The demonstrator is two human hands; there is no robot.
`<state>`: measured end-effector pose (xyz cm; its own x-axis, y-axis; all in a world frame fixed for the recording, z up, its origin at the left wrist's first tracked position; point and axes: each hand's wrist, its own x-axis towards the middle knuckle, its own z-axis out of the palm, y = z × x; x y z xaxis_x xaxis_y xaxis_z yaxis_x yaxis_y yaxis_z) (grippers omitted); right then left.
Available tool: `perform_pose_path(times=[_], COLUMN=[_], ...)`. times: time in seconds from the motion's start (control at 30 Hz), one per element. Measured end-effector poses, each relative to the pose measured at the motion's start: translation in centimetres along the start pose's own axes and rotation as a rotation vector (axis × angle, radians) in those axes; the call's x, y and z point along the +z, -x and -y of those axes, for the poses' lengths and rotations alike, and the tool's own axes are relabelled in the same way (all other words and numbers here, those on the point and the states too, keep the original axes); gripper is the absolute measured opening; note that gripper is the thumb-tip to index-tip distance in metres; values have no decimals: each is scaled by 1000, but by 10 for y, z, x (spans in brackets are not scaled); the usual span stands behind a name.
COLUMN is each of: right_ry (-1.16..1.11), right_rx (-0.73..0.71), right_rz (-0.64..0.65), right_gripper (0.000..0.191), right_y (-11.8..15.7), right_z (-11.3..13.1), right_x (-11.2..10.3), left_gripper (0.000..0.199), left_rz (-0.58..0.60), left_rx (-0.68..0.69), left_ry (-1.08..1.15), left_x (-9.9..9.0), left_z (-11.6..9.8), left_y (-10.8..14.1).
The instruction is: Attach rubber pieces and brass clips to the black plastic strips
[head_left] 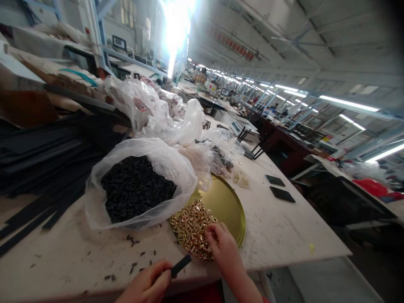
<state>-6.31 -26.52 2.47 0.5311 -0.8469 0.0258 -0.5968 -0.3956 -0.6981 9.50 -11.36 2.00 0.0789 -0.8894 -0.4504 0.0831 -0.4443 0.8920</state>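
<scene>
My left hand (150,283) is closed on a short dark strip (181,265) that points up and right, near the table's front edge. On a round gold tray (232,206) lies a heap of small gold metal buckles (192,227). My right hand (219,240) reaches onto the right side of that heap, its fingers bent down among the pieces; whether a buckle is between the fingertips is too small to tell. Left of the tray, an open clear plastic bag (176,168) holds many small black loops (135,189).
Long black strips (47,155) are piled on the left. More plastic bags (142,101) lie behind. Two dark flat objects (282,194) and a black rack (252,151) stand to the right on the table (277,240). Small dark scraps (134,267) dot the front.
</scene>
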Motion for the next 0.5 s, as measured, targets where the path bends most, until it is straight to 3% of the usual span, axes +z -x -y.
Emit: perform_pose_path(times=[0.1,0.27,0.4,0.5], right_ry=[113,2,-187,-320], right_rx=[5,21,29,32], right_rz=[21,-31,-75,-96], right_gripper=[10,8,16,22], right_y=[-20,-21,0,40], right_z=[-8,-18,-12,3], right_x=[-11,-14,-28,-42], left_gripper=[34,32,37,37], left_rz=[23,41,-28,-86], left_rx=[-19,1,122,252], left_ry=[-2,1,-37,-163], left_x=[10,30,43,64], left_z=[3,-7,-18,-30], left_y=[-15,-12,11,28])
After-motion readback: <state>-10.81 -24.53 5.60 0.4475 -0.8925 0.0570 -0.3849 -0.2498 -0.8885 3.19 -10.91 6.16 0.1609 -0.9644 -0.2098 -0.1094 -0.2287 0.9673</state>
